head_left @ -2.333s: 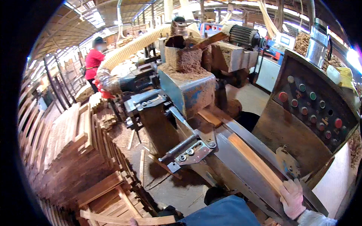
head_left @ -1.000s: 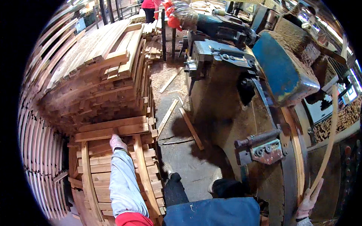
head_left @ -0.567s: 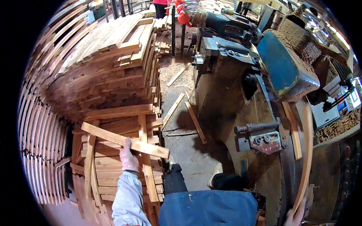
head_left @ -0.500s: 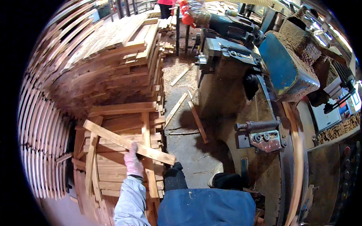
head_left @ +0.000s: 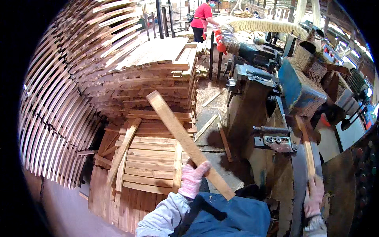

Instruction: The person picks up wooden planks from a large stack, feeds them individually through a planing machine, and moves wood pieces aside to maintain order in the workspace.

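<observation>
My left hand (head_left: 192,180), in a pinkish-white glove, grips a flat wooden strip (head_left: 175,126) near its lower end. That strip slants up to the left, held above the stacked wood and the edge of my blue apron (head_left: 237,217). My right hand (head_left: 314,196), gloved alike, is closed on the near end of another wooden strip (head_left: 306,152). This one lies along the metal bed of a woodworking machine (head_left: 285,147), its far end by a blue, sawdust-covered housing (head_left: 299,85).
Left of me is a low pile of wooden slats (head_left: 150,160) with loose strips across it. Behind it rises a tall stack of boards (head_left: 158,87); thin strips (head_left: 51,130) fill the far left. Offcuts (head_left: 206,127) lie on the floor. A person in red (head_left: 202,19) stands far back.
My left hand has raised its strip off the pile and toward my body, tilting it more steeply. My right hand has come into view, and the machine's strip reaches less far toward me.
</observation>
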Demonstrator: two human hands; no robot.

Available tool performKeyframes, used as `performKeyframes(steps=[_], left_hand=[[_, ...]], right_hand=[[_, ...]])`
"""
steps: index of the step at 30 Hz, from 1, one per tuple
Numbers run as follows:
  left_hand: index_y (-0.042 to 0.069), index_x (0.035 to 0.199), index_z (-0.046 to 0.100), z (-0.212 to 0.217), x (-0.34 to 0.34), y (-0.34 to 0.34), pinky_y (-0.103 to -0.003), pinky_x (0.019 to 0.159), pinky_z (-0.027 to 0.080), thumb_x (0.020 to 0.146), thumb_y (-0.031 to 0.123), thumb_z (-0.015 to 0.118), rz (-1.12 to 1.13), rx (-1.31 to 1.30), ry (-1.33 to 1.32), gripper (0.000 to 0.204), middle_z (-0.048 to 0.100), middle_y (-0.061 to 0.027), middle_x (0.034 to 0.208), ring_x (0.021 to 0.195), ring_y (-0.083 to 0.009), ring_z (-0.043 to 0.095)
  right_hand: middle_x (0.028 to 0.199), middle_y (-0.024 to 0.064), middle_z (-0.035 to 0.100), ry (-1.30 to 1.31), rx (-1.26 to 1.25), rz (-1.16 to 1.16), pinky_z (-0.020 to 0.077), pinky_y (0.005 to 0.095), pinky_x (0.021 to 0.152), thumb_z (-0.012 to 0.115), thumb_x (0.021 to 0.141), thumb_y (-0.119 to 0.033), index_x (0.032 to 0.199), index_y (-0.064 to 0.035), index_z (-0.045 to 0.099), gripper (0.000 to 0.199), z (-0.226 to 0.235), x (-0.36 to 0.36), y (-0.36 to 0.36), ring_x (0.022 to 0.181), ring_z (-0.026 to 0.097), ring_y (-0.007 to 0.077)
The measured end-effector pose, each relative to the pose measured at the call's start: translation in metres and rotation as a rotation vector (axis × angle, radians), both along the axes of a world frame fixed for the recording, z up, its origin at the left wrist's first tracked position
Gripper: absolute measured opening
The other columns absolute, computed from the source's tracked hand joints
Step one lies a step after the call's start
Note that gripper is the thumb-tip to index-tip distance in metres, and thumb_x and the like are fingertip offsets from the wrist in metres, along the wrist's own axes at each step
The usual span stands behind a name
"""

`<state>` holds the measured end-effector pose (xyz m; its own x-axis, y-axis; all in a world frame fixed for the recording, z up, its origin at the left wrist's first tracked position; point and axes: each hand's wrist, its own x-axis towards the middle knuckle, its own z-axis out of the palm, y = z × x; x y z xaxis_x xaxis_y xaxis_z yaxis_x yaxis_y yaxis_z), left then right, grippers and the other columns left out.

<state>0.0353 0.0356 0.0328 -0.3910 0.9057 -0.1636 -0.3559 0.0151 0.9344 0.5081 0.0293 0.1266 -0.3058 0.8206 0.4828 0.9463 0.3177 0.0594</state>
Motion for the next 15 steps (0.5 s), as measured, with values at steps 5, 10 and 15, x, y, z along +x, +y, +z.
performKeyframes(steps=[5,10,15], left_hand=[[0.001,0.12,0.061,0.045,0.079,0.022,-0.03,0.079,0.052,0.087,0.025,0.078,-0.217,0.082,-0.107,0.044,0.067,-0.0059,0.102,0.089,-0.015,0.064],[0.001,0.126,0.057,0.069,0.184,0.01,-0.031,0.083,0.053,0.091,0.021,0.075,-0.522,0.137,-0.334,0.044,0.067,-0.0076,0.111,0.094,-0.0161,0.064],[0.0,0.137,0.048,0.072,0.186,0.019,-0.033,0.081,0.058,0.096,0.021,0.067,-0.915,-0.005,-0.266,0.049,0.066,-0.0129,0.111,0.093,-0.0197,0.067]], right_hand=[[0.129,0.02,0.06,0.214,-0.092,0.137,0.0457,0.0461,0.102,0.069,0.078,-0.004,0.126,-0.0019,0.06,0.049,0.008,-0.037,0.024,0.117,0.057,0.039],[0.122,0.0237,0.058,0.031,-0.332,0.141,0.0472,0.0489,0.094,0.083,0.063,-0.031,0.125,-0.003,0.056,0.073,0.082,-0.15,-0.048,0.109,0.057,0.0431],[0.108,0.0202,0.066,0.169,-0.346,-0.328,0.0478,0.0471,0.087,0.078,0.068,-0.023,0.13,-0.0027,0.056,0.069,0.054,-0.052,-0.148,0.101,0.061,0.0406]])
